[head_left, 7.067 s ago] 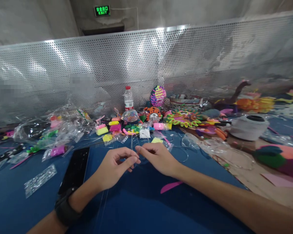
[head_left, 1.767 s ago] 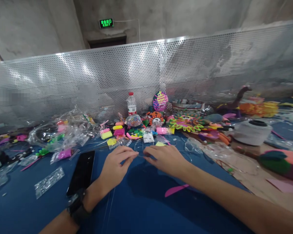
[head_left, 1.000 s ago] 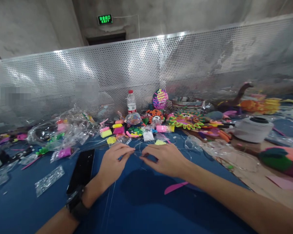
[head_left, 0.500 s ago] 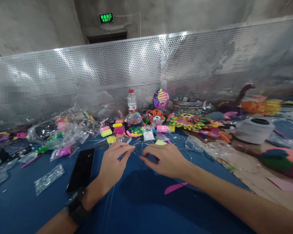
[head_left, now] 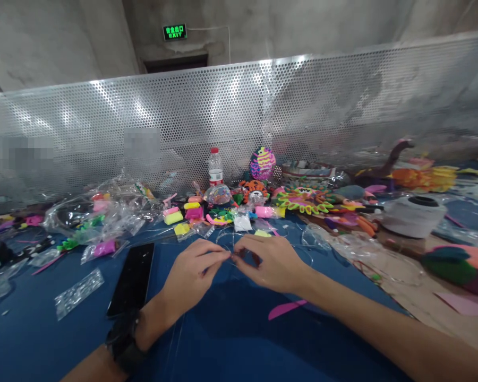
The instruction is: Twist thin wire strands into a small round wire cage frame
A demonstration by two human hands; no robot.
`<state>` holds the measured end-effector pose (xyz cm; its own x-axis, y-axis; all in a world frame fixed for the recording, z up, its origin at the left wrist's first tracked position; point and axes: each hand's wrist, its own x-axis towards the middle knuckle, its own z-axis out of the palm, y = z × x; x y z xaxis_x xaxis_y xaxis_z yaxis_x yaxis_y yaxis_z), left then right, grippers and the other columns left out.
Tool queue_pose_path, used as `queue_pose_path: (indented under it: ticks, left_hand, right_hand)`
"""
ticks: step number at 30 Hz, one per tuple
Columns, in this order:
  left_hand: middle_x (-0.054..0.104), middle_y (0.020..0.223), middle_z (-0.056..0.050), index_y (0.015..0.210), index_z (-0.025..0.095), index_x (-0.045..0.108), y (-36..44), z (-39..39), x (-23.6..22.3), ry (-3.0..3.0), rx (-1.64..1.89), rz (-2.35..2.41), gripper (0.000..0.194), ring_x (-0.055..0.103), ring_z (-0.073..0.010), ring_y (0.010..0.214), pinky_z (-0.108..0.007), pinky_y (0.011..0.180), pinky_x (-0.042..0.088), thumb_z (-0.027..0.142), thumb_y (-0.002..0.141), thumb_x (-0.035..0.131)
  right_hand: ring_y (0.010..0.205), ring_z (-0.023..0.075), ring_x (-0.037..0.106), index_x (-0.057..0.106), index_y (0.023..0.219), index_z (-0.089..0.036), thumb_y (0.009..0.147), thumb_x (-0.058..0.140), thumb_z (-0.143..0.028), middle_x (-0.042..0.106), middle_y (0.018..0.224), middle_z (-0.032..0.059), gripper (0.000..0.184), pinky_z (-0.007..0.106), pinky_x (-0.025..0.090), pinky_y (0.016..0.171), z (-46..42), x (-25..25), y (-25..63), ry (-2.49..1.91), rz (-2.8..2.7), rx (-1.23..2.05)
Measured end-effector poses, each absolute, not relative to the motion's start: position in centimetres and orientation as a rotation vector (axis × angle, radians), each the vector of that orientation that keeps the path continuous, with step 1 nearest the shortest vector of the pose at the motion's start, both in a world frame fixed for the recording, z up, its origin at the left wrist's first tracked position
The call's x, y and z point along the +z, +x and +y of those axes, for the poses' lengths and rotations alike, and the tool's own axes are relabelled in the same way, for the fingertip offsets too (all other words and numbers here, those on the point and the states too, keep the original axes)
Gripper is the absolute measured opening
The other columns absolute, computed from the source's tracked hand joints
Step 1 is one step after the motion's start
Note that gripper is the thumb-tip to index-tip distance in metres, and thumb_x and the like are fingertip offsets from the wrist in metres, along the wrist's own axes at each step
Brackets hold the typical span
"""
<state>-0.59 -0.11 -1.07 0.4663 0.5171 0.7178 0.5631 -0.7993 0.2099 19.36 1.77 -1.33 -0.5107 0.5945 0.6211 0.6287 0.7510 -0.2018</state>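
Note:
My left hand point(head_left: 195, 268) and my right hand point(head_left: 269, 260) meet at their fingertips above the blue table. Both are pinched closed on what looks like a thin clear thread point(head_left: 312, 259), part of which curves over the table beyond my right hand. What lies right between the fingertips is too fine to make out fully. Under my right forearm lies a flat pink modelling tool point(head_left: 286, 309). Just beyond the fingers are a small white packet point(head_left: 242, 223) and yellow clay pieces point(head_left: 182, 229).
A black phone point(head_left: 131, 278) lies left of my left hand, beside a clear bubble-wrap piece point(head_left: 78, 293). Clay packets, a bottle point(head_left: 215, 170) and clay figures line the perforated metal screen point(head_left: 175, 116). At right stand a thread cone point(head_left: 412, 217) and a brown board point(head_left: 398, 276).
My left hand has moved right, so its fingertips now meet those of my right hand; a small gap was between them before. My right hand has barely moved.

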Motion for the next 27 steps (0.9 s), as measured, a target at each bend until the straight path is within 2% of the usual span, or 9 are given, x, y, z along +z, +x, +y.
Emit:
queue_pose_path:
  ticks: [4, 13, 19, 24, 27]
  left_hand:
    - [0.072, 0.088, -0.004, 0.090, 0.022, 0.070, -0.39, -0.25, -0.89, -2.663, -1.313, -1.147, 0.015, 0.066, -0.0158, 0.081, -0.031, 0.075, 0.055, 0.018, 0.088, 0.056]
    - [0.068, 0.078, -0.002, 0.086, 0.018, 0.061, -0.10, 0.29, -0.91, -2.875, -1.788, -1.789, 0.010, 0.066, -0.0155, 0.075, -0.028, 0.069, 0.055, 0.027, 0.082, 0.062]
    - [0.067, 0.075, -0.001, 0.089, 0.020, 0.051, 0.24, -0.04, -0.94, -3.012, -1.802, -1.815, 0.014, 0.066, -0.0152, 0.071, -0.031, 0.071, 0.054, 0.029, 0.084, 0.061]
    - [0.067, 0.073, 0.000, 0.106, 0.021, 0.051, 0.05, 0.01, -1.05, -3.013, -1.800, -1.806, 0.026, 0.066, -0.0154, 0.068, -0.030, 0.069, 0.054, 0.026, 0.083, 0.062]
    - [0.068, 0.076, -0.001, 0.108, 0.021, 0.054, -0.10, 0.09, -1.10, -3.051, -1.750, -1.775, 0.027, 0.066, -0.0158, 0.071, -0.030, 0.070, 0.054, 0.027, 0.083, 0.061]
  right_hand:
    - [0.054, 0.0086, 0.057, 0.062, 0.078, -0.020, 0.087, 0.048, -0.032, 0.068, 0.071, -0.0006, 0.021, 0.022, 0.032, 0.049, 1.89, -1.43, 19.37, -0.941, -2.236, -0.084]
    - [0.051, 0.0077, 0.055, 0.060, 0.079, -0.019, 0.086, 0.049, -0.032, 0.068, 0.080, 0.0005, 0.018, 0.022, 0.034, 0.049, 2.07, -1.39, 19.22, -0.970, -2.158, -0.058]
    - [0.052, 0.0059, 0.056, 0.058, 0.084, -0.018, 0.087, 0.048, -0.032, 0.068, 0.097, 0.0028, 0.017, 0.021, 0.037, 0.049, 2.13, -1.34, 19.26, -0.972, -2.204, -0.008]
    - [0.053, 0.0072, 0.057, 0.058, 0.085, -0.019, 0.089, 0.045, -0.033, 0.068, 0.097, 0.0041, 0.019, 0.022, 0.039, 0.052, 2.21, -1.45, 19.34, -0.992, -2.206, 0.003]
    - [0.054, 0.0086, 0.058, 0.058, 0.086, -0.019, 0.089, 0.045, -0.033, 0.068, 0.094, 0.0044, 0.020, 0.022, 0.038, 0.052, 2.21, -1.51, 19.36, -1.014, -2.208, 0.027]
